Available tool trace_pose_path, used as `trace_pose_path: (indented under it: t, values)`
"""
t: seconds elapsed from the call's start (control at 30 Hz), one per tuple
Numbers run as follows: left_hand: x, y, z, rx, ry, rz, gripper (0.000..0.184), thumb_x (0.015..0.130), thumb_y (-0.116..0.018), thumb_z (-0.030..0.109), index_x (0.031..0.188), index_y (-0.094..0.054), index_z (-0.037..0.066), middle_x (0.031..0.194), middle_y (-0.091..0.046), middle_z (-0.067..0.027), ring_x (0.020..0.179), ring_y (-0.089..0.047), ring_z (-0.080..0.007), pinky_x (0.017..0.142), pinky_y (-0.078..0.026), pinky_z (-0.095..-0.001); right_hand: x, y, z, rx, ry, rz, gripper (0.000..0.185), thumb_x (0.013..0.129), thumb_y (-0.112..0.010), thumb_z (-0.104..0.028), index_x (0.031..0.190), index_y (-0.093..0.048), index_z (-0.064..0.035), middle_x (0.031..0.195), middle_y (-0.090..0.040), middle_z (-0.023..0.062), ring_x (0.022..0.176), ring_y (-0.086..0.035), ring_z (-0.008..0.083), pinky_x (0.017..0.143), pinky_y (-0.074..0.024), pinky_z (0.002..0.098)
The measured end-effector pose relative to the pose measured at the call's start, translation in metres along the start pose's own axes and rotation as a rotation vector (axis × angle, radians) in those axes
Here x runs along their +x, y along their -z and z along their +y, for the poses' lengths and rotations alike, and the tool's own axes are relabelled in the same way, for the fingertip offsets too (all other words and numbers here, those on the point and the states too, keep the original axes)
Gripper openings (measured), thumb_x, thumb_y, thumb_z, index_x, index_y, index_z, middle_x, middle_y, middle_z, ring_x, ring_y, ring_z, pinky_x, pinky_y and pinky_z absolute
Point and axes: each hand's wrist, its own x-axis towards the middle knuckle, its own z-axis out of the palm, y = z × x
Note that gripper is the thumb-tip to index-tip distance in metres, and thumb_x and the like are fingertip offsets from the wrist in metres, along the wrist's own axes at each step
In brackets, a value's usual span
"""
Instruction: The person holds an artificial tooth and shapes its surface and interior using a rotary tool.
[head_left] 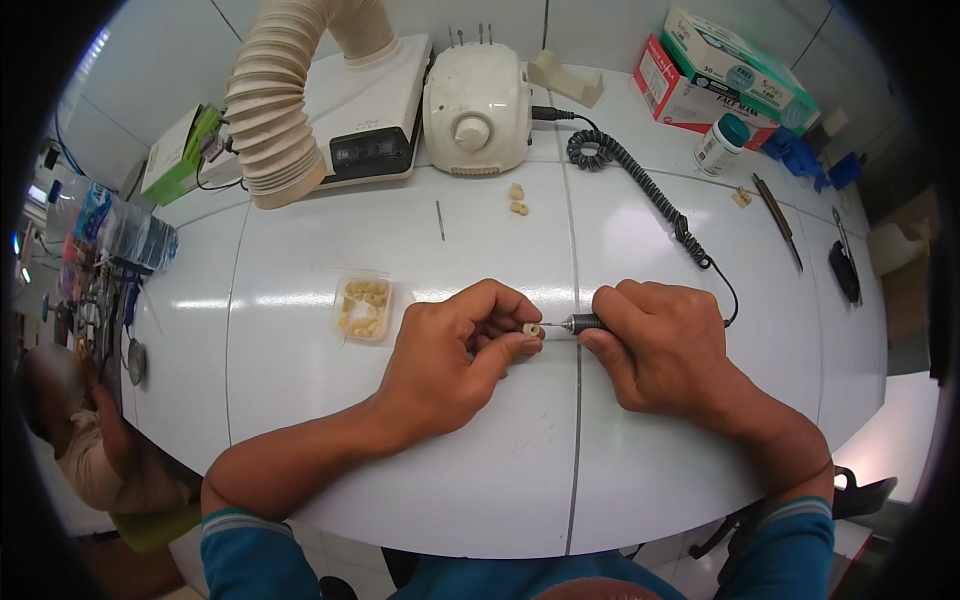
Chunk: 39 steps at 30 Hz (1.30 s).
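Between the thumb and fingers of my left hand [450, 355] is a small cream tooth-like piece [531, 329]. My right hand [665, 350] is closed around a dark rotary handpiece [585, 323], whose thin metal tip points left and reaches the piece; whether they touch is too small to tell. A coiled black cord [650, 196] runs from the handpiece side to a cream control unit [476, 110] with a round knob. Left of my left hand sits a clear open box [363, 308] holding several yellowish pieces.
Small yellowish pieces [518, 200] and a thin metal bur [440, 220] lie behind my hands. A ribbed hose [272, 110] hangs at the back left. At the right are mask boxes [725, 75], a white bottle [720, 145] and a brown-handled tool [777, 215]. Another person [100, 450] sits far left.
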Motion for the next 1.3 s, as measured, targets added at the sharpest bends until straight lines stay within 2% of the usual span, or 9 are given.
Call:
trace_pose_path:
  t: [0.53, 1.3]
  values:
    - [-0.0003, 0.0008, 0.0009, 0.044, -0.041, -0.004, 0.013, 0.107, -0.070, -0.005, 0.120, -0.069, -0.005, 0.109, -0.083, -0.0129, 0.100, -0.081, -0.0136, 0.075, -0.062, -0.0242, 0.0012, 0.0010, 0.0016, 0.036, 0.004, 0.002, 0.029, 0.103, -0.078, -0.033, 0.090, -0.065, -0.0107, 0.073, -0.061, 0.0056, 0.060, -0.065, 0.0285, 0.054, -0.0467, 0.0436]
    - [0.0000, 0.0010, 0.0030, 0.080, -0.047, -0.008, 0.012, 0.105, -0.071, -0.006, 0.117, -0.069, -0.006, 0.106, -0.083, -0.0126, 0.095, -0.079, -0.0117, 0.076, -0.061, -0.0248, 0.0021, 0.0016, 0.0011, 0.027, 0.007, 0.005, 0.030, 0.102, -0.080, -0.033, 0.089, -0.064, -0.0105, 0.072, -0.060, 0.0062, 0.059, -0.064, 0.0283, 0.055, -0.0468, 0.0435]
